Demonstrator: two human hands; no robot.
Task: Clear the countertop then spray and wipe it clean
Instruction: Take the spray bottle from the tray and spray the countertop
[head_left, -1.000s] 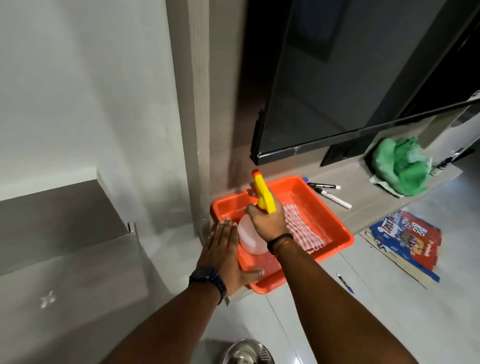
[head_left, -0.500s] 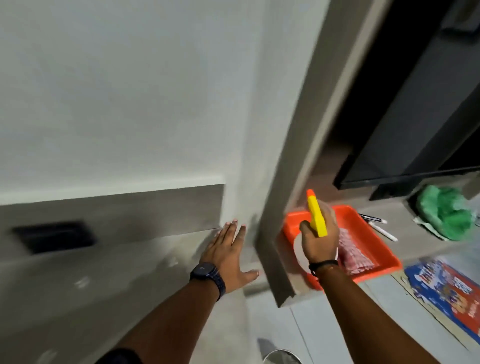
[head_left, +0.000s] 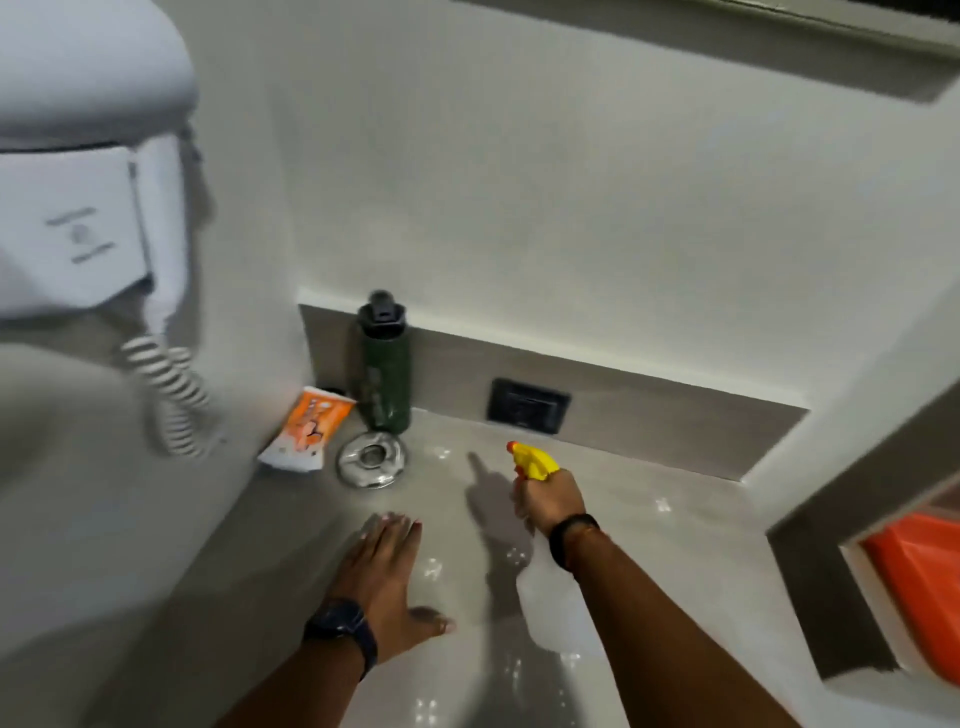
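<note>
View has swung left since the earlier frames: orange plastic tray (head_left: 924, 587), which filled the centre a second ago, now only shows as a sliver at the right edge in the recess past the partition; TV and green cloth gone from view. Right hand (head_left: 550, 499) is closed around the neck of the translucent spray bottle with yellow trigger head (head_left: 535, 462), orange nozzle pointing left-back, bottle body blurred below the wrist, held above the glossy grey stone countertop (head_left: 675, 530). Left hand (head_left: 387, 571) is open, fingers spread flat, holding nothing; cannot tell if palm touches the counter. Black watch on left wrist, dark band on right. Not cleared: dark green water bottle with black cap (head_left: 385, 364) upright at the back-left corner against the backsplash, orange-and-white tube (head_left: 306, 431) lying just left of it, round shiny metal dish (head_left: 371, 460) in front of the bottle. Black wall socket (head_left: 527, 405) in the grey backsplash. White wall-mounted hair dryer with coiled cord (head_left: 88, 208) on the left wall. Walls plain white, frame motion-blurred.
</note>
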